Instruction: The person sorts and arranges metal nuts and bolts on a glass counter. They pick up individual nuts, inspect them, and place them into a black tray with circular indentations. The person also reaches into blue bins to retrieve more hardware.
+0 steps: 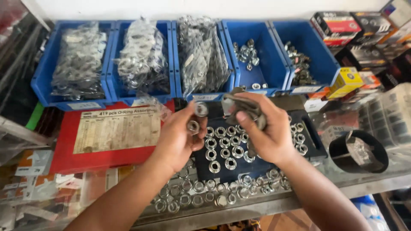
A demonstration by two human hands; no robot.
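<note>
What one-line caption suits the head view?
Left hand holds metal nuts, right hand grips a grey rag, above blue bins.

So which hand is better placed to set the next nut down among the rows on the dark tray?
Probably the left hand: it already holds shiny nuts just above the dark tray. The right hand is occupied gripping a grey rag.

Red flat box (pixel 64 156), yellow carton (pixel 346 81)
</note>
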